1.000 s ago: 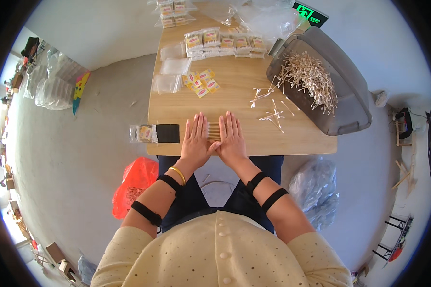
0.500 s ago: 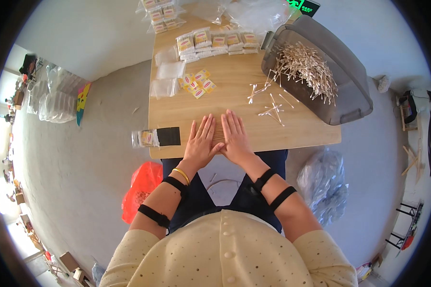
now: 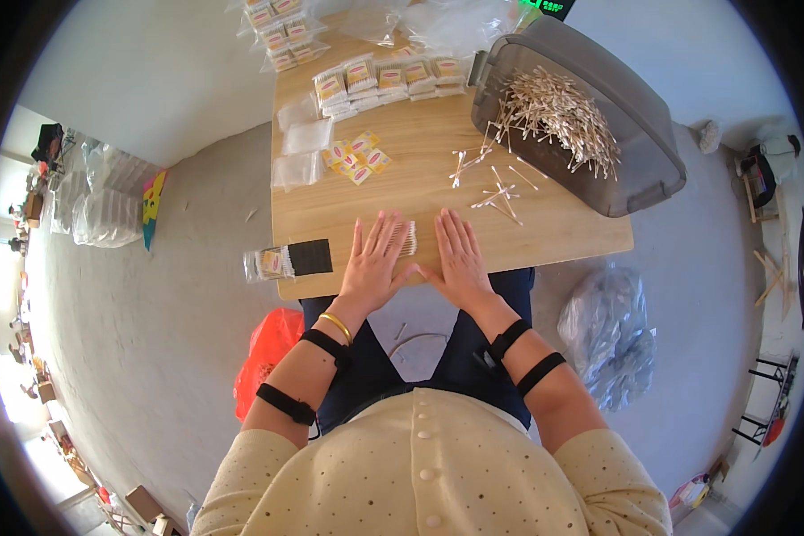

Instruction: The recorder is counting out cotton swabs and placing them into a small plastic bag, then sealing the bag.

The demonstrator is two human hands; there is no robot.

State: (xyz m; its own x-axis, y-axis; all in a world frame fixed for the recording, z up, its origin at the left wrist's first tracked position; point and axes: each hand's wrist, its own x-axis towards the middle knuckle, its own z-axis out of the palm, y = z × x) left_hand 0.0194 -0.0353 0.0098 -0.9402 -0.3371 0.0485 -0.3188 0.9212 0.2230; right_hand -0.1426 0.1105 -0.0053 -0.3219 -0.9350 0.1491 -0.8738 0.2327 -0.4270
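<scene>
In the head view, we find the swab row [image 3: 408, 239] on the bench [image 3: 420, 174], to the near left of the grey bin [image 3: 648, 125]. The left hand [image 3: 371, 259] covers the row's side away from the bin, fingers straight, slightly spread. The right hand [image 3: 461, 259], bin side, stands apart from the row, fingers extended, nearly together.

I have left hand [image 3: 372, 259] and right hand [image 3: 461, 264] palm-down | fingers [image 3: 456, 234] straight | thumbs [image 3: 404, 274] nearly meeting | by bench [image 3: 563, 228] near edge

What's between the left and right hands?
Head view: a row of cotton swabs, partly under the left hand, then bare tabletop up to the right hand.
</scene>
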